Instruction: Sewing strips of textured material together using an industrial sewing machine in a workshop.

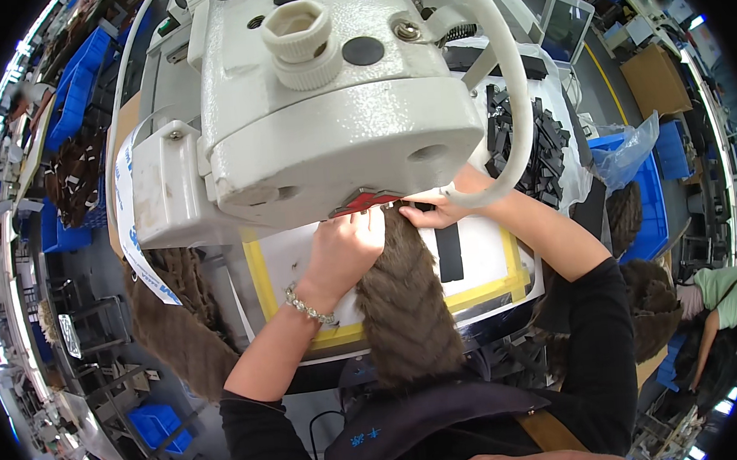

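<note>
Head view | left hand [348, 247] flat, pressing brown fur strip [404, 309] | right hand [437, 212] apparently pinching its top edge | under white sewing machine [326, 105]

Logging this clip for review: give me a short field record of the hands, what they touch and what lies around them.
left hand: flat on the brown fur strip, braceleted wrist
right hand: fingertips on the strip's upper end, under the machine head
machine: white sewing machine head above both hands
surface: white plate with yellow tape border
nearby: pile of small black pieces, blue bins
</note>
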A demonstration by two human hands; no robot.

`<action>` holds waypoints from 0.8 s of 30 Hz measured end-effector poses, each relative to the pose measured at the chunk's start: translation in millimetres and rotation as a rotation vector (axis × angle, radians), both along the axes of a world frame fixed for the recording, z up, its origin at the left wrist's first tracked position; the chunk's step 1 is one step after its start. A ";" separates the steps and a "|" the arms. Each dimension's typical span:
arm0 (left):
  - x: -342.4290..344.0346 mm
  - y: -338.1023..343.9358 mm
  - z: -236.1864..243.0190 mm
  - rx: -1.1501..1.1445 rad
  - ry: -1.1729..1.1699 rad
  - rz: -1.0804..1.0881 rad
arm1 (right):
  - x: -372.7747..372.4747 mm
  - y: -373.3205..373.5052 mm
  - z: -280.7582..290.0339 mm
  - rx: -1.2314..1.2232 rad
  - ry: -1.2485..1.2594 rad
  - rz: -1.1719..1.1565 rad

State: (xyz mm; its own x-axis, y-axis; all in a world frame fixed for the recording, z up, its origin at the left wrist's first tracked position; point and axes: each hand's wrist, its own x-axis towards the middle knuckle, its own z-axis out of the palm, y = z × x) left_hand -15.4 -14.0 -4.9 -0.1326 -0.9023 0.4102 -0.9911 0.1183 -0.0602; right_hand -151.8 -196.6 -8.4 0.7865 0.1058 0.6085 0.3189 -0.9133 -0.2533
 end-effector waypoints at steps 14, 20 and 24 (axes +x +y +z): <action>5.7 2.9 -5.0 0.044 -0.026 -0.032 | 1.8 2.2 0.8 0.056 -0.053 0.086; 2.8 5.3 -2.3 0.102 -0.043 -0.035 | 1.3 1.9 -5.9 -0.002 0.048 0.106; 1.9 6.1 -3.3 0.089 -0.008 -0.030 | 1.6 3.9 -3.1 -0.073 0.080 0.143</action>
State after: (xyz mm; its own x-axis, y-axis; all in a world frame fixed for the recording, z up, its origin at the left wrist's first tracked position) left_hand -13.5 -7.9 -8.3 -0.1628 -0.9307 0.3277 -0.9867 0.1528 -0.0564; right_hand -150.1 -192.7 -11.5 0.8059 0.2614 0.5312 0.4281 -0.8771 -0.2179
